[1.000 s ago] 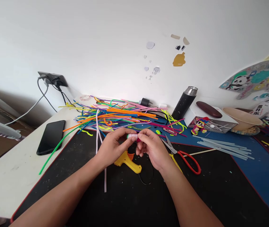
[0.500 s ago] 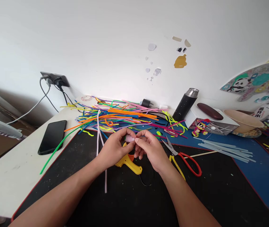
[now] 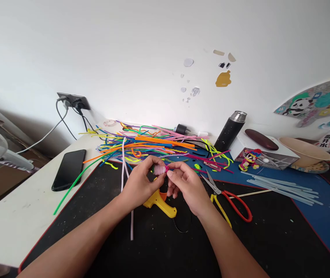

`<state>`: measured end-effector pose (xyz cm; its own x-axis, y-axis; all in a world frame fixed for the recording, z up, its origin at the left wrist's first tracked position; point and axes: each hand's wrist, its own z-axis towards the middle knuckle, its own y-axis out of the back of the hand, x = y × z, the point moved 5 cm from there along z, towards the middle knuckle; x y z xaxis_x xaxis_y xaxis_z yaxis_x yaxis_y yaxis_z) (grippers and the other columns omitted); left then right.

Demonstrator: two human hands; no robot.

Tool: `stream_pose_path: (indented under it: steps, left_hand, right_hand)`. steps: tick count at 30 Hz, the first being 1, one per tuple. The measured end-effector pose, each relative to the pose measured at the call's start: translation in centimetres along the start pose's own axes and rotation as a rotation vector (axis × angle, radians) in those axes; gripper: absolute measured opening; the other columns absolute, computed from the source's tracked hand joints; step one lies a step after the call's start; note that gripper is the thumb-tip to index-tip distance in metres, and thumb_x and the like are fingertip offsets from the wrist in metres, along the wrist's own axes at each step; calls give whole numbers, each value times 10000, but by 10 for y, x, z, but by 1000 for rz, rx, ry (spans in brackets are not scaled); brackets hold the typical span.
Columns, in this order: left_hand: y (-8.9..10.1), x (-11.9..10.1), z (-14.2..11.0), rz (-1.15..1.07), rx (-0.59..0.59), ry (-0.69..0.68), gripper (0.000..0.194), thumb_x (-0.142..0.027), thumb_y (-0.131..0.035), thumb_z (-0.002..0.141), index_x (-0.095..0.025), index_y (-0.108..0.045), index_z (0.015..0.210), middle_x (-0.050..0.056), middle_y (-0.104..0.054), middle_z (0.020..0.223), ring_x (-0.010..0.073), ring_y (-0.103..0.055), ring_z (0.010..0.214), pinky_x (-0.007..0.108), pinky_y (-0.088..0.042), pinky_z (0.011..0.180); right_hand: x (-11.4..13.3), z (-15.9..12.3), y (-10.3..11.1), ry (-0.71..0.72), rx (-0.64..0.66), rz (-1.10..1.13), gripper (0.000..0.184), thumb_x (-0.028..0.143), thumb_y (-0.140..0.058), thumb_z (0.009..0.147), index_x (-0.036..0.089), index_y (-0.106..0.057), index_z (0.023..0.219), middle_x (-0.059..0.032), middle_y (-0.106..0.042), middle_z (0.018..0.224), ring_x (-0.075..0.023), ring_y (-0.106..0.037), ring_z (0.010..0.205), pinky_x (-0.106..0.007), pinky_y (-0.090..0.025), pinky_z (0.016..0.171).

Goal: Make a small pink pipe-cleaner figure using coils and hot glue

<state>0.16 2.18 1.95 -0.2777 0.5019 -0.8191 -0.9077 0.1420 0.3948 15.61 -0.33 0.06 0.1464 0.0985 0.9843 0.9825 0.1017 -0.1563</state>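
Note:
My left hand (image 3: 142, 178) pinches a small pipe-cleaner coil (image 3: 159, 170), pale lilac with a magenta right end and a bit of green at its left. At that magenta end, my right hand (image 3: 184, 183) has thumb and forefinger closed, its other fingers curled beneath. Below both hands lies a yellow glue gun (image 3: 162, 205) with an orange trigger, its front part hidden by my left hand. A pale lilac pipe cleaner (image 3: 123, 164) runs under my left wrist. Right of my right hand are open scissors (image 3: 233, 199) with red handles and a yellow-handled tool (image 3: 221, 210), partly covered.
Many coloured pipe cleaners (image 3: 150, 143) are heaped along the wall. A phone (image 3: 68, 170) lies on the left. At right are a black flask (image 3: 230, 131), a small figurine (image 3: 250, 159), a bowl (image 3: 304, 150) and clear glue sticks (image 3: 283, 187) on the blue mat.
The magenta end of the coil now shows between my hands, where my right fingers covered it before. The view has shifted slightly, moving everything a little right and down.

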Motion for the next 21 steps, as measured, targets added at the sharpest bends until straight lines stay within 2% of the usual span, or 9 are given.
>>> stream_pose_path:
  steps: [10,21]
  left_hand:
    - [-4,-3,-4,111,19,-103,134,-207,-629,926,-228,-567,1043,42,-705,990,176,-686,881,287,-558,758]
    - [-5,-7,-8,152,41,-198,181,-164,-605,938,-234,-560,1099,35,-721,1020,163,-709,894,264,-563,768]
  right_hand:
    - [-2,0,1,20,-10,-30,415,548,-754,868,223,-607,1081,60,-627,644,-153,-664,512,-228,-451,457]
    - [-2,0,1,5,-14,80,362,477,-811,814,228,-571,918,91,-578,550,-143,-631,459,-220,-445,450]
